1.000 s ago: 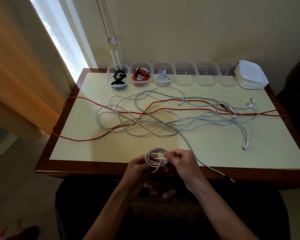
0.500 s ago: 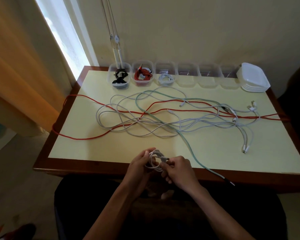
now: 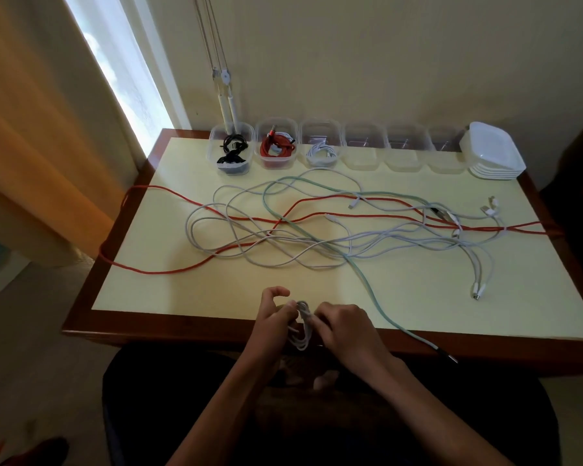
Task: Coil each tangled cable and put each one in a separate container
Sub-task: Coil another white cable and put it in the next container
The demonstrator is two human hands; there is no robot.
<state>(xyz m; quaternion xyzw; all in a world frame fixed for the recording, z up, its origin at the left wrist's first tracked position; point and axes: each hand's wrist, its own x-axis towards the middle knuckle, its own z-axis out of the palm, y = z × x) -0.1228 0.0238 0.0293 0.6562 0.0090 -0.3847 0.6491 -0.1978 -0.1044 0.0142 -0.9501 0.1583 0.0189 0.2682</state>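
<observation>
At the table's near edge, my left hand point(image 3: 272, 317) and my right hand point(image 3: 342, 326) both grip a small coiled white cable point(image 3: 302, 326) between them. Across the middle of the table lies a tangle: several white cables point(image 3: 249, 237), a long red cable point(image 3: 169, 271) and a pale green cable point(image 3: 371, 287) that runs off the near edge. Along the far edge stands a row of clear containers: one with a black cable point(image 3: 231, 153), one with a red cable point(image 3: 276, 148), one with a white cable point(image 3: 321, 151), and three empty containers point(image 3: 364, 146).
A stack of white lids point(image 3: 493, 153) sits at the far right corner. Blind cords and wands point(image 3: 224, 95) hang behind the leftmost container. An orange curtain point(image 3: 31, 129) hangs to the left. The wooden table rim point(image 3: 182, 329) is below my hands.
My hands have drawn closer to me and lower, to the table's near edge. The white coil has turned from lying flat to hanging more upright, squeezed between both hands.
</observation>
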